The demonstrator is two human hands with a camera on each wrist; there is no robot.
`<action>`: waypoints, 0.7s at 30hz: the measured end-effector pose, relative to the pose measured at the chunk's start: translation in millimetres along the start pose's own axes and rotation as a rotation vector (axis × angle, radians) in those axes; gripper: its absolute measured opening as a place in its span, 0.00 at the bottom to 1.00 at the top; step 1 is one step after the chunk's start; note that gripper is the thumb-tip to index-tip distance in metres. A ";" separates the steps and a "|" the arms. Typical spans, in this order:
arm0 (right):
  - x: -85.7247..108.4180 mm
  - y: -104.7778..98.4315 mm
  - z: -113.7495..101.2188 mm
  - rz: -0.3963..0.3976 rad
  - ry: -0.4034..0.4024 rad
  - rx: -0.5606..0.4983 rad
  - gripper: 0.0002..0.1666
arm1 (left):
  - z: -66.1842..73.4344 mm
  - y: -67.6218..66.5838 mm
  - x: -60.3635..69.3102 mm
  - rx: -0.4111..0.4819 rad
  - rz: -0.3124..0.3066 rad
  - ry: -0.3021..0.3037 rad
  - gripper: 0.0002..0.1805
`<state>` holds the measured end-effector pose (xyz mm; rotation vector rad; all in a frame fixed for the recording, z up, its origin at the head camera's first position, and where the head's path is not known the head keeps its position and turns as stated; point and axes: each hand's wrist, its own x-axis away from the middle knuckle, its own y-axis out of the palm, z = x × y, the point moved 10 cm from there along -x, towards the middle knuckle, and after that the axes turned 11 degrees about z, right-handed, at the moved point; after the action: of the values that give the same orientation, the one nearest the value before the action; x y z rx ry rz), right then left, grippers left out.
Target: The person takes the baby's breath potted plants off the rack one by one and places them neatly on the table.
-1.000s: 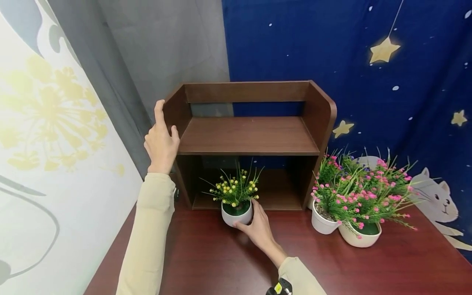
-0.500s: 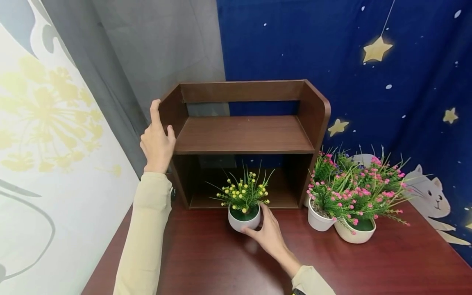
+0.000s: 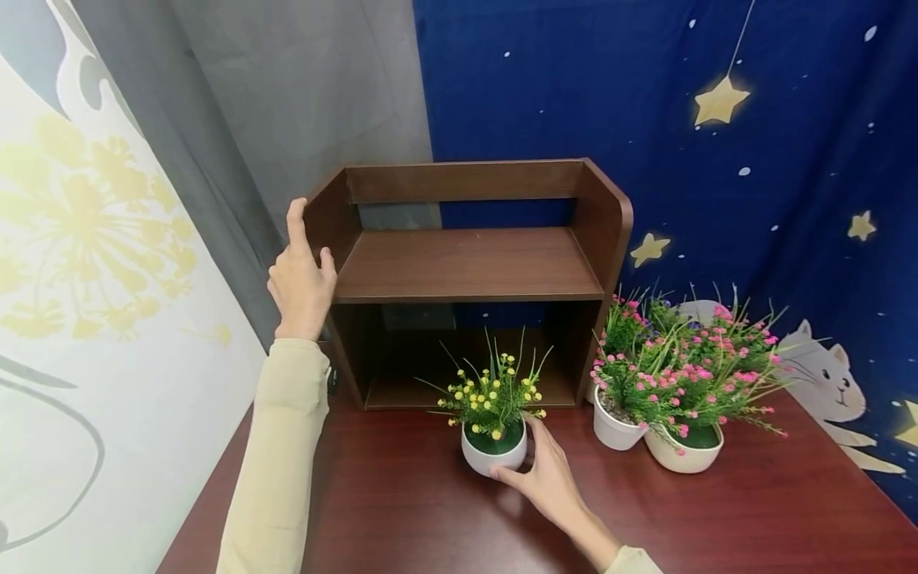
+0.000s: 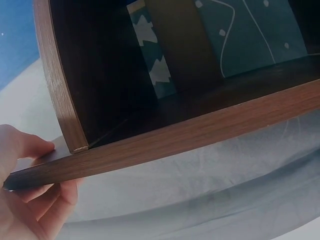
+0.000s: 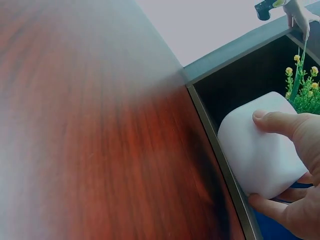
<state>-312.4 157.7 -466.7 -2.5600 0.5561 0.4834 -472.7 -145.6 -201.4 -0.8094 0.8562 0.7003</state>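
Note:
My left hand (image 3: 300, 291) grips the upper left side panel of a brown two-tier wooden shelf (image 3: 466, 263). In the left wrist view, its thumb and fingers lie on opposite faces of the board (image 4: 165, 142). In front of the lower compartment, my right hand (image 3: 552, 482) holds a potted plant with yellow flowers by its white pot (image 3: 493, 460). Seen from the right wrist, the thumb (image 5: 275, 122) presses one side of the pot (image 5: 255, 145) and the fingers curl round another. The pot appears raised above the table, slightly tilted.
Several pink-flowered plants (image 3: 696, 375) in pale pots crowd the table (image 3: 402, 502) just right of the shelf. A blue starry curtain (image 3: 523, 88) and a grey curtain (image 3: 301, 88) hang behind. At the left stands a white patterned panel (image 3: 129, 383).
My right hand has carried the yellow-flowered potted plant rightward and toward me, away from the shelf's opening. The left hand keeps its grip on the side panel. The head view has shifted slightly.

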 end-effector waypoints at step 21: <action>34.8 -65.9 14.6 0.055 0.094 0.054 0.55 | -0.9 0.2 -1.3 0.002 -0.012 0.004 0.36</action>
<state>-255.6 207.9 -469.1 -2.5310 0.6651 0.3631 -473.8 -146.5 -200.8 -0.8141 0.8551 0.6878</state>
